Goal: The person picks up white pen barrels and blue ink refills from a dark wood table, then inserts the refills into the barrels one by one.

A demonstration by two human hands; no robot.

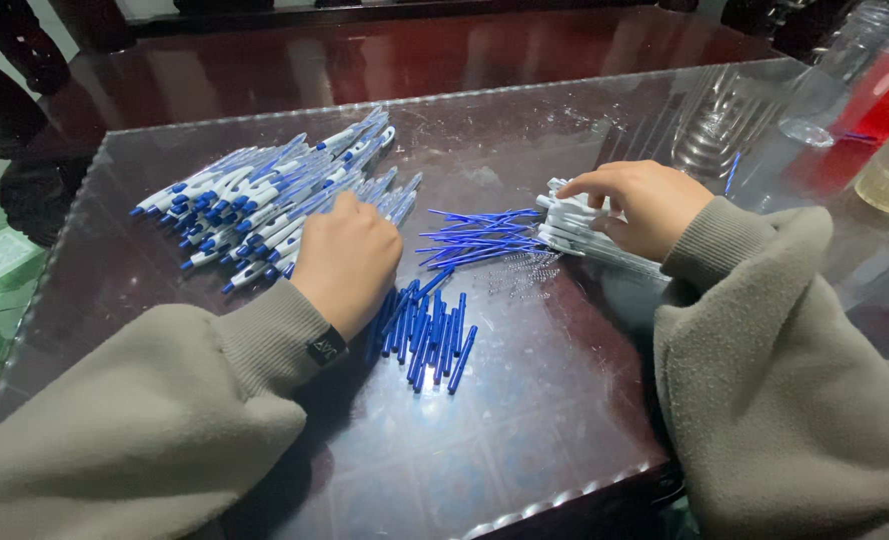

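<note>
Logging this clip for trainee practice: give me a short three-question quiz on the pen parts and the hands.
1. True or false: the left hand rests on the pile of assembled blue-and-white pens.
2. What does the right hand touch? A) white pen barrels B) glass tumbler C) springs
3. What colour are the short pen parts lying near the left hand?

Key: 1 true; 2 A; 3 blue.
</note>
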